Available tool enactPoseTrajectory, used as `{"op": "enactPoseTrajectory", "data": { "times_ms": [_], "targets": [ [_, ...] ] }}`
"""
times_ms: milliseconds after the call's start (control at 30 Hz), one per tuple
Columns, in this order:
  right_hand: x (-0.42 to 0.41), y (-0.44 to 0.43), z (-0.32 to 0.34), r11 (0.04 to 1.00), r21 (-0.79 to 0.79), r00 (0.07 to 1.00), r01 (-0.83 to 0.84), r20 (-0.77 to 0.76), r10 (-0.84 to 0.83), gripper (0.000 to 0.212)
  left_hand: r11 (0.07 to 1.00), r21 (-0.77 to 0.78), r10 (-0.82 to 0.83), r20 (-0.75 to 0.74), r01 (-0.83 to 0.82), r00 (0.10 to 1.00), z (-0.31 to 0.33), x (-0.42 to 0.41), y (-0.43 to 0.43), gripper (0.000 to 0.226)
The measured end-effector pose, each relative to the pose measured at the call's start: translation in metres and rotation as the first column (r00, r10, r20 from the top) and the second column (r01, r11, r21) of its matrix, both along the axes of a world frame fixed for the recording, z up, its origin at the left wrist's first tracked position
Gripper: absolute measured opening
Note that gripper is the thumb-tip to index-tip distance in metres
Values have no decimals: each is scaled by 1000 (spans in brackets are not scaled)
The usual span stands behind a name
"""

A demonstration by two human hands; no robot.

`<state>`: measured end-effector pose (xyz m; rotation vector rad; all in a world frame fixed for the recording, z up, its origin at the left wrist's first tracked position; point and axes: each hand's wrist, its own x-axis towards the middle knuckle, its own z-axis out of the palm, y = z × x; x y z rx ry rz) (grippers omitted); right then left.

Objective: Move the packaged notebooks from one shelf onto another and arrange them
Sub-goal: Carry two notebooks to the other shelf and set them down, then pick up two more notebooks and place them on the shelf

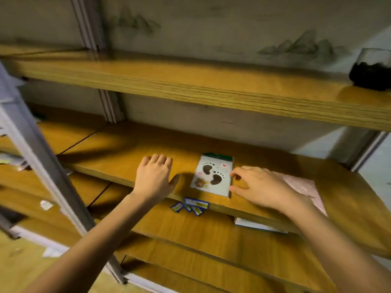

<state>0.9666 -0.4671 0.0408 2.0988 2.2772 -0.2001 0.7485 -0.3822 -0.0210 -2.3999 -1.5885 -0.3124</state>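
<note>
Two lie on the shelf [127, 149]: footprint notebook [212, 176], touched by the relaxed right hand [262, 187], and pink notebook [304, 187]. The left hand [153, 176] rests empty, loosely curled.

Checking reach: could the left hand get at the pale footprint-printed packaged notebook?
Probably yes: the left hand lies beside the pale footprint-printed packaged notebook on the same wooden shelf, only bare board between.

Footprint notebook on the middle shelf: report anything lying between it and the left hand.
Nothing visible does. Only bare orange wooden shelf and a shadow lie between the left hand and the pale packaged notebook with dark footprints. The right hand touches its right edge with its fingers.
</note>
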Motion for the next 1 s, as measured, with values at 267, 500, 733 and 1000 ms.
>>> {"op": "enactPoseTrajectory", "data": {
  "times_ms": [267, 500, 733, 1000],
  "targets": [
    [-125, 59, 4, 945, 58, 946, -322, -24, 324, 45, 977, -24, 212, 40, -211, 976, 16, -130, -21, 54],
    [-279, 96, 4, 877, 115, 881, -466, -33, 472, 46, 919, -19, 394, 27, -394, 919, 26, -276, -27, 51],
    [-433, 122, -3, 864, 192, 870, -466, -77, 487, 45, 910, 0, 415, 12, -415, 910, 33, -412, -7, 57],
    [-543, 165, -4, 862, 186, 863, -472, -104, 495, 47, 915, -25, 402, 12, -402, 915, 36, -508, 34, 54]
  ]
}}
